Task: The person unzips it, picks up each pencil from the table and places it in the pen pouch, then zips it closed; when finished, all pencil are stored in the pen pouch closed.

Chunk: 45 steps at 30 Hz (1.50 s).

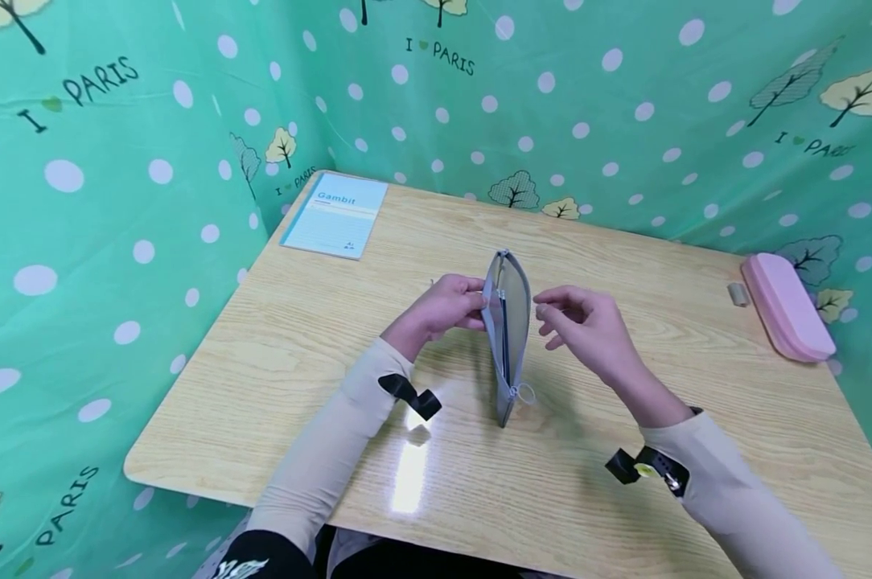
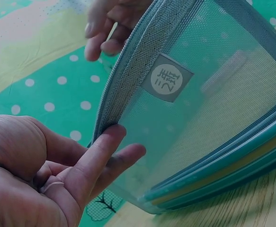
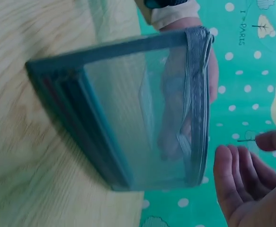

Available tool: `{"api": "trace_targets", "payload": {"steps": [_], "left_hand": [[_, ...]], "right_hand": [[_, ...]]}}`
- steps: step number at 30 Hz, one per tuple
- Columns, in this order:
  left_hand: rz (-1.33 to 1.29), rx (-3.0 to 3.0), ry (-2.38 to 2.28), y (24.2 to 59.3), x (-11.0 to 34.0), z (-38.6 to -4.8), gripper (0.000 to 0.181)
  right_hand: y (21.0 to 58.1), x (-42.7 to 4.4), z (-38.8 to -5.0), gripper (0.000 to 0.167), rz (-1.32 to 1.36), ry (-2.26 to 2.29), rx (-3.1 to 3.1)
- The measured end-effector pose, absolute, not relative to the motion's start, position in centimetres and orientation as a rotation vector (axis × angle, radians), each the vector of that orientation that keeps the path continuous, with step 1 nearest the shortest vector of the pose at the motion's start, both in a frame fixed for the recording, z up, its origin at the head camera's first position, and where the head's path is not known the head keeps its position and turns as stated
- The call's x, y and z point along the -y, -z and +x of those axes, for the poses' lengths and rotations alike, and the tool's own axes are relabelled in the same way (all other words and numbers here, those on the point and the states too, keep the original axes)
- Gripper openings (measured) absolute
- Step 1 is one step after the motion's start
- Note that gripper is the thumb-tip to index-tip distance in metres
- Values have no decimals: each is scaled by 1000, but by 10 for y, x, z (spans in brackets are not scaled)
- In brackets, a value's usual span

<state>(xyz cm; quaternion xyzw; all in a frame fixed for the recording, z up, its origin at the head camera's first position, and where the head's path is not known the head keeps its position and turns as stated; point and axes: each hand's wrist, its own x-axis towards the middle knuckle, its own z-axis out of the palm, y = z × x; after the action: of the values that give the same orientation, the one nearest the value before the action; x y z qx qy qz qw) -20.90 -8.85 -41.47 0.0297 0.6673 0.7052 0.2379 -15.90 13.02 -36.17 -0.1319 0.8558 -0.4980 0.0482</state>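
Note:
A grey-blue mesh zip pouch [image 1: 518, 314] stands on its lower edge on the table, its zipped mouth parted at the top. My left hand [image 1: 446, 307] pinches the near-left panel by the zipper edge, thumb on one side and fingers on the other. A small grey label [image 2: 168, 77] is sewn on that panel. Through the mesh, several long thin items [image 2: 223, 177] show along the bottom; their kind is unclear. Just right of the mouth, my right hand [image 1: 586, 326] hovers with loosely bent fingers, apart from the pouch. A ring-shaped pull [image 1: 526, 393] hangs at the pouch's near end.
A light blue notebook [image 1: 338, 215] marked "Gambit" lies at the table's far left corner. Over at the right edge are a pink case [image 1: 789, 307] and a small grey block [image 1: 738, 294]. A green patterned curtain [image 1: 436, 104] surrounds the wooden table [image 1: 262, 386].

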Motion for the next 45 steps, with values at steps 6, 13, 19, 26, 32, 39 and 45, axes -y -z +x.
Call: {"api": "trace_targets", "payload": {"steps": [6,13,19,26,32,39,45], "left_hand": [[66,-1830,-1929,414,90,-209,39],[91,-1843,-1922,412,91,-208,37],[95,-1849,-1917,411,92,-208,37],[90,-1848,-1919,412,93,-209,37],[80,-1845,-1928,412,93,-208,36],[96,-1836,-1934,414,92,-208,36],[104,-1847,-1925,414,92,-208,36]], "right_hand": [[372,-139,-144,19,-680,1329,-2674],[386,-147,-128,22,-1195,1182,-2798],[396,-149,-121,39,-1586,1006,-2913],[397,-146,-119,29,-1882,811,-2954],[397,-145,-118,34,-2050,687,-2964],[396,-143,-117,40,-1998,710,-3036],[397,-139,-120,40,-1891,902,-2937]]}}
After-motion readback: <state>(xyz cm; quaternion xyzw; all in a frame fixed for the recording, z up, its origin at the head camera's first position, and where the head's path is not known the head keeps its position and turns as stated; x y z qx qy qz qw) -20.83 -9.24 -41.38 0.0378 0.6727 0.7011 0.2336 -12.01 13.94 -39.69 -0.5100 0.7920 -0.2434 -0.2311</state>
